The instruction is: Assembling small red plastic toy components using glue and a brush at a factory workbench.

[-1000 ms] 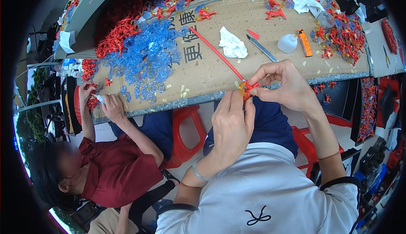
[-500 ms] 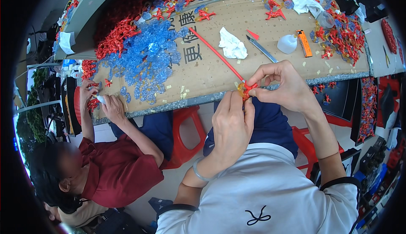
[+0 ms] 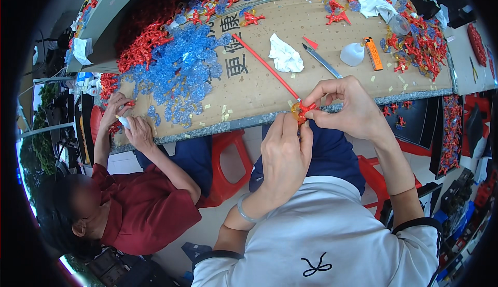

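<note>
At the table's front edge, my left hand (image 3: 284, 149) and my right hand (image 3: 353, 108) meet around a small red-and-yellow plastic figure (image 3: 308, 108). My right thumb and forefinger pinch its red part. The left fingertips close on it from below, beside the translucent yellow part, and cover some of it. A thin red rod (image 3: 264, 65) lies slanting across the cardboard, its near end right by the figure; whether they touch I cannot tell. Beyond my hands are a white crumpled tissue (image 3: 285, 53), a craft knife (image 3: 321, 60), a squat translucent bottle (image 3: 353, 54) and an orange lighter (image 3: 373, 53).
A heap of clear blue pieces (image 3: 179, 64) and a pile of red figures (image 3: 142, 48) cover the table's left side. More mixed pieces (image 3: 420, 45) lie at the right. On my left, a co-worker in a dark red shirt (image 3: 150, 212) handles a small white bottle (image 3: 124, 122).
My hands and the figure stay almost still. The co-worker's far hand has risen slightly and shifted right, with a red piece now showing at its fingers.
</note>
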### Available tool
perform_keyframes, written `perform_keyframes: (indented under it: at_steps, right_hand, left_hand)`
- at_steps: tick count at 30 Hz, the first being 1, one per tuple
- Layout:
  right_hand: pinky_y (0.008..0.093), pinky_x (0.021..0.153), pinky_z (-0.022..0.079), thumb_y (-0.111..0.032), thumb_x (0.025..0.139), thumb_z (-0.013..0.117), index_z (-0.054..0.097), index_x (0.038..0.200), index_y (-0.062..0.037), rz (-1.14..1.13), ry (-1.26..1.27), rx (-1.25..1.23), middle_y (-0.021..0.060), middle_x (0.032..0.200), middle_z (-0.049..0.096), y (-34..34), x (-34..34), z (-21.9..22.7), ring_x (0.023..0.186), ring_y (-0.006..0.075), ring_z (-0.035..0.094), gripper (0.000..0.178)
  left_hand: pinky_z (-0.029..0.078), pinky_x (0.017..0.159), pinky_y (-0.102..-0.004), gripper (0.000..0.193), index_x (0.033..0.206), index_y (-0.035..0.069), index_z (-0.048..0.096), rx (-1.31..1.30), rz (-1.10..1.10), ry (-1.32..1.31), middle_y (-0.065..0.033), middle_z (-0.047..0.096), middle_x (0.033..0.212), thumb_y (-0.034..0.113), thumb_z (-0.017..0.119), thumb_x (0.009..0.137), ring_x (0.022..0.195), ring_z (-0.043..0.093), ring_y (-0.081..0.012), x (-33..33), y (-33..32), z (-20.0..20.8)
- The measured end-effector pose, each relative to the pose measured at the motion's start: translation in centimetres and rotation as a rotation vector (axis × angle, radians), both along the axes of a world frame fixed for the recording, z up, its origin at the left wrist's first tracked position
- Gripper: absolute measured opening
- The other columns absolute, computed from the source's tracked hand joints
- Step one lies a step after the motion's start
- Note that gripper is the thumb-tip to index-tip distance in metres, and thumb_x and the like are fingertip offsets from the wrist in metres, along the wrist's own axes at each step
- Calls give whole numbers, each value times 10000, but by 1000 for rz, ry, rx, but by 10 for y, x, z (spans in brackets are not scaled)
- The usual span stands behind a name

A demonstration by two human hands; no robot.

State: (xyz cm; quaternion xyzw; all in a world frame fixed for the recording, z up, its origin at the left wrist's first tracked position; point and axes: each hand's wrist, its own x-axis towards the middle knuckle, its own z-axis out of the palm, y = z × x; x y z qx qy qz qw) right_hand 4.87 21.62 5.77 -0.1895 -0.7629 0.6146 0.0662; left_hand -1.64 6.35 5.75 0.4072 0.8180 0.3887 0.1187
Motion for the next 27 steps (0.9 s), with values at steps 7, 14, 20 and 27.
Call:
perform_keyframes:
  at_steps: [7, 14, 20, 27]
  right_hand:
    - [259, 603, 421, -121, 677, 703, 703, 835, -2, -6, -29, 52, 63, 652, 635, -1, 1, 0, 615, 103, 565, 198]
    - [267, 613, 434, -124, 673, 701, 694, 835, 18, -8, -9, 48, 76, 660, 637, -2, 1, -3, 627, 110, 575, 215]
    - [288, 649, 460, -136, 683, 690, 682, 849, 20, 3, -4, 120, 90, 735, 661, -5, -1, -2, 690, 140, 600, 228]
    - [295, 683, 481, -119, 697, 681, 675, 861, 26, 5, -24, 131, 104, 769, 666, -7, -2, 2, 719, 148, 607, 219]
  left_hand:
    - [444, 565, -424, 131, 903, -80, 534, 8, -2, -15, -192, 521, 756, 1, 579, 811, 650, 555, -357, 0, 0, -5]
    - [440, 536, -423, 122, 874, -78, 537, 36, 5, -31, -188, 527, 722, 7, 587, 802, 599, 553, -359, -1, 1, -6]
    - [438, 513, -424, 130, 873, -78, 545, 34, 26, -21, -195, 545, 709, 15, 597, 798, 568, 557, -360, -3, 0, -11]
    - [442, 489, -396, 132, 880, -82, 557, 57, 42, -69, -204, 561, 713, 17, 597, 803, 541, 565, -330, -4, 0, -9]
